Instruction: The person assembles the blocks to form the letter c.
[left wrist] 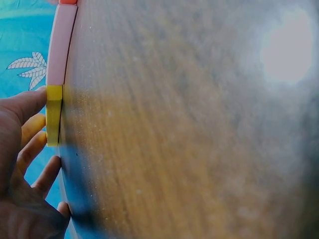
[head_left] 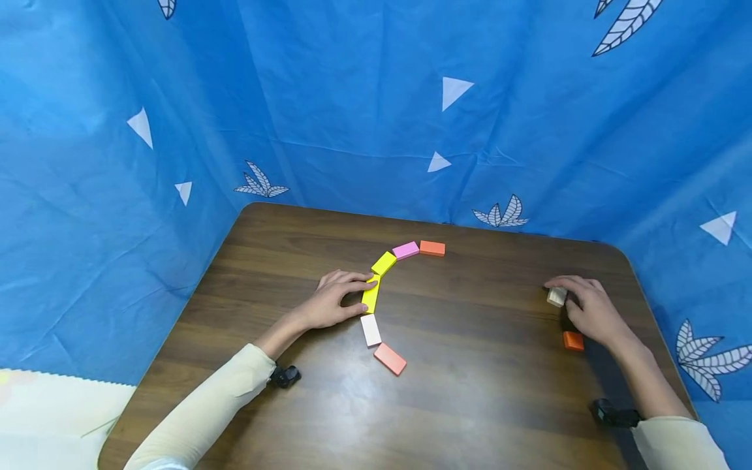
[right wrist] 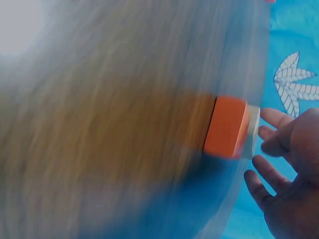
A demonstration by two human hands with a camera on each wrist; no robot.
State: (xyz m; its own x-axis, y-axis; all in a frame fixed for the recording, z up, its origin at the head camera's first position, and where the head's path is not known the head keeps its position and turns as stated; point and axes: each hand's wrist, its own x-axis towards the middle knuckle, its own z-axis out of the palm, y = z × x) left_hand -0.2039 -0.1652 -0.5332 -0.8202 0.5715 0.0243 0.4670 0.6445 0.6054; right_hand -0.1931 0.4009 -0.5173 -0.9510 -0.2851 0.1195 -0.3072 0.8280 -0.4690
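Observation:
A curved row of coloured domino blocks lies flat on the table. My left hand pinches the yellow block in the middle of the row, thumb at its near end and fingertips at its far end. Beyond it lie another yellow block, a pink block and an orange-red block. On the near side are a white block and a salmon block. Far to the right, my right hand holds an off-white block between thumb and fingers. An orange block lies nearer, beside that hand.
The brown wooden table has rounded corners. A blue patterned cloth hangs round its back and sides. Each wrist wears a small black camera, as on the left wrist. Pale fabric shows at the lower left.

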